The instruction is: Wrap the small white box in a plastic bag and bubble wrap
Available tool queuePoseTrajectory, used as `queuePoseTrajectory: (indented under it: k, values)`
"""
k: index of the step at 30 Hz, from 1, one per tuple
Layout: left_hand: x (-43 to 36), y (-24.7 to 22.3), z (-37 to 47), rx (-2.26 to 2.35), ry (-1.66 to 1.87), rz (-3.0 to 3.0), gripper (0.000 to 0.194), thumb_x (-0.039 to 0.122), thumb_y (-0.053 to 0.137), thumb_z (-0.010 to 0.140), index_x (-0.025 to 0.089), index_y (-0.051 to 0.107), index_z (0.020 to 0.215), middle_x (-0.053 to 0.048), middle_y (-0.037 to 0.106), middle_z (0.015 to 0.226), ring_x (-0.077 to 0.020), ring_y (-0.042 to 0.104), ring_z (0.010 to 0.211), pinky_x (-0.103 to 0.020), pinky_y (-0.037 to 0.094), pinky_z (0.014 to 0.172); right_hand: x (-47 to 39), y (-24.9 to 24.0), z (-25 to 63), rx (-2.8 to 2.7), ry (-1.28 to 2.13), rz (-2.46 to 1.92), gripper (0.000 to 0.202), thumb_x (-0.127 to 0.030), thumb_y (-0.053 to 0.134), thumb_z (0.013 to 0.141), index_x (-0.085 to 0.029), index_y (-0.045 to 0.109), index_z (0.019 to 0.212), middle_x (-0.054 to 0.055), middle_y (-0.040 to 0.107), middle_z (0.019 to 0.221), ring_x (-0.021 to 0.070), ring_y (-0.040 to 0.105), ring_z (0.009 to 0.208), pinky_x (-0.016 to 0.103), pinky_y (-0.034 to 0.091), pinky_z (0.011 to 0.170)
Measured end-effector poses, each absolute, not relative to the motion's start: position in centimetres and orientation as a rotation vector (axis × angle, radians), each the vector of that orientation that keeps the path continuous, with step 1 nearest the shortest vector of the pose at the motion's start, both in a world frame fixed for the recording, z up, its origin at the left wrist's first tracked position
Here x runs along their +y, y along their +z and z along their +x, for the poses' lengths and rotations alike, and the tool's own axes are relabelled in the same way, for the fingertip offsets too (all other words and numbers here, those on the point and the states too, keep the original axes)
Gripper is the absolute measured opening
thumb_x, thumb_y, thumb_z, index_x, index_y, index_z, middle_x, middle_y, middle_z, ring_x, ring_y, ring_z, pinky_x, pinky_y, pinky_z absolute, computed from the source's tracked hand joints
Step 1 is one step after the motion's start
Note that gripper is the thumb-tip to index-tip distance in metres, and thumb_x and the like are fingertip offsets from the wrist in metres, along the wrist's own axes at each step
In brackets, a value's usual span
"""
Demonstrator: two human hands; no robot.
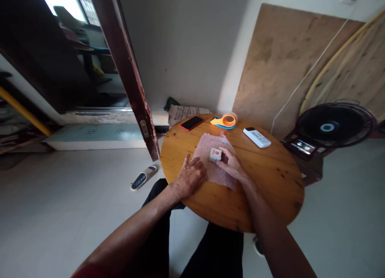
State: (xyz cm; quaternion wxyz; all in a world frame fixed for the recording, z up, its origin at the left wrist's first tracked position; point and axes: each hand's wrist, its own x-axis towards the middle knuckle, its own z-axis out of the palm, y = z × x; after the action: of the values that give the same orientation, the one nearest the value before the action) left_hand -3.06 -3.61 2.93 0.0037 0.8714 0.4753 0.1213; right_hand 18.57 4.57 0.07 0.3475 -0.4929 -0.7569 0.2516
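A sheet of pinkish-white bubble wrap (210, 160) lay spread flat near the middle of the round wooden table (270, 178), still unfolded, and a small white box with a red mark (215, 154) sat on top of it, roughly at the sheet's centre. The right hand (231, 164) closed its thumb and fingers around the box's right side, holding it in place on the wrap. The left hand (190, 177) rested flat with its fingers spread loosely, their tips pressing the left edge of the sheet against the tabletop.

Judging from this, the box had been placed on the wrap, but no edge was yet turned over it, so the wrapping itself seemed hardly begun.

Toward the table's far edge stood an orange and blue tape dispenser (226, 121), untouched, with a red-edged black phone (191, 123) to its left and a white remote control (256, 137) to its right. A black fan (332, 127) stood on the floor beyond the table's right edge.
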Motion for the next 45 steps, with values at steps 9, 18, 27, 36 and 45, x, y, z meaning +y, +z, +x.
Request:
queuePoseTrajectory:
  k: [9, 18, 27, 36, 45]
  values:
    - [-3.5, 1.8, -1.6, 1.498, 0.313, 2.890, 0.021, 0.014, 0.044, 0.089, 0.015, 0.065, 0.089, -0.007, 0.067, 0.090, -0.0222, 0.062, 0.094, -0.046, 0.029, 0.111, 4.7, 0.1, 18.7, -1.986, 0.638, -1.224, 0.056, -0.020, 0.064, 0.074, -0.023, 0.053, 0.128, 0.008, 0.062, 0.125, 0.0255, 0.059, 0.113, 0.041, 0.046, 0.100]
    - [-0.7, 5.2, -1.5, 1.687, 0.634, 2.627, 0.018, 0.022, 0.048, 0.087, 0.018, 0.065, 0.084, -0.008, 0.069, 0.082, -0.0215, 0.063, 0.085, -0.035, 0.042, 0.092, 4.7, 0.5, 18.9, -1.854, 0.788, -1.209, 0.045, -0.041, 0.058, 0.084, -0.025, 0.057, 0.127, 0.006, 0.061, 0.129, 0.0255, 0.056, 0.120, 0.042, 0.043, 0.104]
    - [4.5, 5.3, 0.4, 1.790, 0.762, 2.337, 0.019, 0.019, 0.052, 0.082, 0.021, 0.069, 0.090, -0.007, 0.073, 0.090, -0.0221, 0.066, 0.087, -0.032, 0.044, 0.083, 3.5, 3.6, 20.1, -1.575, 1.188, -1.145, 0.058, -0.053, 0.069, 0.074, -0.028, 0.058, 0.126, 0.005, 0.057, 0.136, 0.0270, 0.053, 0.126, 0.041, 0.042, 0.105]
    - [5.3, 3.2, -0.4, 1.467, 1.036, 2.029, 0.029, 0.033, 0.066, 0.075, 0.020, 0.067, 0.100, -0.007, 0.069, 0.098, -0.0209, 0.063, 0.087, -0.029, 0.047, 0.076, 4.3, 2.1, 18.9, -1.562, 0.832, -1.308, 0.029, -0.045, 0.060, 0.076, -0.019, 0.067, 0.088, 0.006, 0.070, 0.092, 0.0193, 0.061, 0.077, 0.031, 0.048, 0.068]
    - [6.4, 1.5, 0.3, 1.053, 1.053, 1.551, 0.036, 0.047, 0.071, 0.067, 0.014, 0.057, 0.073, 0.003, 0.053, 0.062, -0.0081, 0.045, 0.055, -0.021, 0.034, 0.050, 4.1, 2.5, 18.7, -1.484, 0.956, -1.296, 0.029, -0.045, 0.062, 0.074, -0.018, 0.066, 0.084, 0.001, 0.061, 0.072, 0.0142, 0.052, 0.064, 0.026, 0.041, 0.060]
